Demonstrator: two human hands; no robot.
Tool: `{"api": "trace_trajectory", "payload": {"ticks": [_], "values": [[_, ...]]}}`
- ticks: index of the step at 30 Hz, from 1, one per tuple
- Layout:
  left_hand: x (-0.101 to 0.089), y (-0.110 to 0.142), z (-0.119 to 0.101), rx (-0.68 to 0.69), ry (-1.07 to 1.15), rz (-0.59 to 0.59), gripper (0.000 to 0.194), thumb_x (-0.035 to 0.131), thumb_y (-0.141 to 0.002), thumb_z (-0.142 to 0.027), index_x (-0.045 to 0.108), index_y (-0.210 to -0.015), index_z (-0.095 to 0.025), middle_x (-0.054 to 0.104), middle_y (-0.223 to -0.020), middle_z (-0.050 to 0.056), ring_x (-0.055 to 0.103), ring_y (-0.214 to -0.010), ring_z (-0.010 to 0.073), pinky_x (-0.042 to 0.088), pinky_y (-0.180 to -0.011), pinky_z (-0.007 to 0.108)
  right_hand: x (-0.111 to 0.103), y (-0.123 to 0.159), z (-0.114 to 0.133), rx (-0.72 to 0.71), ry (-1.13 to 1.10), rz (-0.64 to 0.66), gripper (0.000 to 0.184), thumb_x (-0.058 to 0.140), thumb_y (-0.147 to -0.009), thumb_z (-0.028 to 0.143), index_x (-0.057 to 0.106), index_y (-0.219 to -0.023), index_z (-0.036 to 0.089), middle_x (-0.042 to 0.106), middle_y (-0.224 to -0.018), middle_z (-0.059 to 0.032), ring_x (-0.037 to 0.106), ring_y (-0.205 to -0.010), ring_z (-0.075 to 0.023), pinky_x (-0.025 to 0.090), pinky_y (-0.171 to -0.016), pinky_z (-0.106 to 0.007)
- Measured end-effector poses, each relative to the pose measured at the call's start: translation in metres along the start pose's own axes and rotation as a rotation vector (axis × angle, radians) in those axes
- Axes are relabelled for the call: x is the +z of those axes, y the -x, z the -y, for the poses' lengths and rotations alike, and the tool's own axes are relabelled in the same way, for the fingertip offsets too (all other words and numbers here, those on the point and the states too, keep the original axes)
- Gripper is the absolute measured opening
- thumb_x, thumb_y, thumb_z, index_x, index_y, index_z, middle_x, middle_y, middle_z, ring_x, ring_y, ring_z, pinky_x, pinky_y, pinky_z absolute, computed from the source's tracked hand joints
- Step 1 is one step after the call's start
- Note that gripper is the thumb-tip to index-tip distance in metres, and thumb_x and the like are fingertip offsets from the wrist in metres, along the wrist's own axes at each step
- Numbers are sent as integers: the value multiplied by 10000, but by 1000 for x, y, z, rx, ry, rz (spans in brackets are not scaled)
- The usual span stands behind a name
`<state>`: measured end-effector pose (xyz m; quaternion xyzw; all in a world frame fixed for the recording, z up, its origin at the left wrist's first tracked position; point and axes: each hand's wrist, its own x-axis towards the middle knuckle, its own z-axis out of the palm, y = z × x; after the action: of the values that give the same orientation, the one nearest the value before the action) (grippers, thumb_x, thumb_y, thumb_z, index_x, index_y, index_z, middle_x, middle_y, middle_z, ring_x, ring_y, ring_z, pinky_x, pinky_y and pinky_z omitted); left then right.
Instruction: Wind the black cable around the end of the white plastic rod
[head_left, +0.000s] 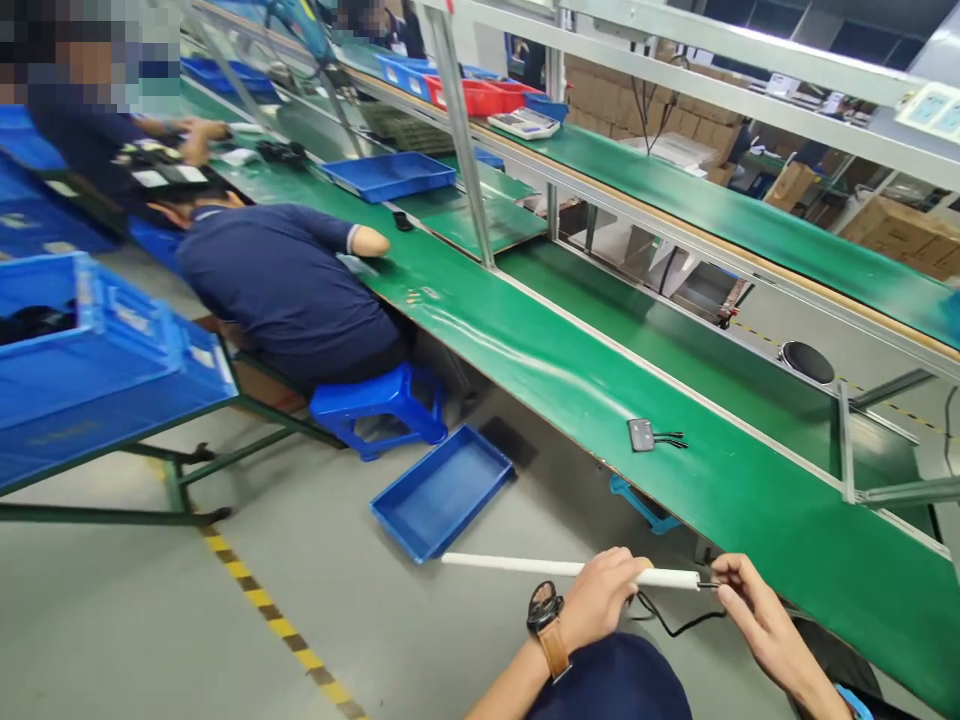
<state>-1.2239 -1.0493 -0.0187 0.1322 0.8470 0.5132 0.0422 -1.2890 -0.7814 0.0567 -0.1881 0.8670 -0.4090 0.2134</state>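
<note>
A long white tube lies nearly level above my lap. My left hand, with a watch at the wrist, is closed around it near its right end. At that end a thin black rod or cable end sticks out, and the fingers of my right hand pinch it. A black cable loops below the tube between both hands; where it leads is partly hidden. On the green bench ahead lies a small black box with short leads, touched by neither hand.
Left of the bench, a person in dark blue bends over beside a blue stool. A blue tray lies on the floor. Blue crates stand on a cart at left. A metal post and upper shelf border the bench's far side.
</note>
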Motion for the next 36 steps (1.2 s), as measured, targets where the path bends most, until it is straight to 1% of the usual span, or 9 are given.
{"api": "trace_trajectory", "payload": {"ticks": [2,5,9,12,15,18,22,29,36], "values": [[-3,2,1,-16,31,11,312,451,-924,-118,584,-1158,-275,570,-919,26,531,-899,197,388,-779,296,-6,3,-13,43,-106,43,274,437,-1026,494,526,-1066,238,591,-846,-10,568,-798,-176,487,-764,-295],[-1,6,1,-29,1,42,324,451,-916,-106,590,-1157,-272,569,-916,30,525,-894,200,379,-774,302,-8,6,-23,54,-149,-17,324,484,-998,525,545,-905,220,557,-776,3,520,-720,-160,459,-689,-277],[6,9,0,-18,-66,79,329,472,-887,-87,594,-1137,-263,571,-913,31,516,-878,202,363,-758,314,3,7,-7,10,-15,-7,326,528,-986,494,591,-843,207,564,-784,-8,515,-731,-165,432,-682,-279],[4,8,-2,-20,-22,84,337,446,-920,-108,583,-1181,-273,566,-918,31,521,-894,200,374,-769,309,6,6,2,8,-25,-7,281,542,-978,484,610,-962,212,620,-872,-32,572,-814,-187,477,-759,-298],[-3,7,-4,-38,-5,69,319,431,-944,-130,582,-1182,-278,559,-912,29,520,-890,197,380,-770,304,0,8,-5,53,-84,-4,314,523,-987,486,573,-1148,222,642,-975,-51,612,-898,-200,510,-827,-316],[-7,8,-5,-39,-24,58,295,455,-935,-132,589,-1155,-274,561,-908,26,521,-887,195,380,-765,302,-5,9,-20,45,-24,46,304,500,-994,503,592,-959,215,601,-827,-14,583,-779,-177,501,-731,-282],[-3,10,-1,-35,-94,54,307,497,-903,-118,600,-1144,-278,578,-917,25,527,-878,195,373,-743,303,2,7,-28,-13,77,5,339,522,-990,489,584,-809,209,585,-760,-3,566,-724,-162,475,-682,-255],[-7,12,5,-20,-141,61,311,497,-906,-117,591,-1152,-283,580,-922,21,524,-879,191,379,-753,305,2,-1,-11,-139,166,18,240,551,-995,424,659,-912,226,670,-827,-28,612,-766,-181,492,-719,-279],[-6,6,1,-15,-138,109,353,446,-907,-91,580,-1177,-274,574,-914,34,527,-873,200,382,-749,311,5,-4,9,-198,216,28,250,503,-1019,382,662,-893,236,670,-822,-44,621,-769,-194,486,-717,-315]]}}
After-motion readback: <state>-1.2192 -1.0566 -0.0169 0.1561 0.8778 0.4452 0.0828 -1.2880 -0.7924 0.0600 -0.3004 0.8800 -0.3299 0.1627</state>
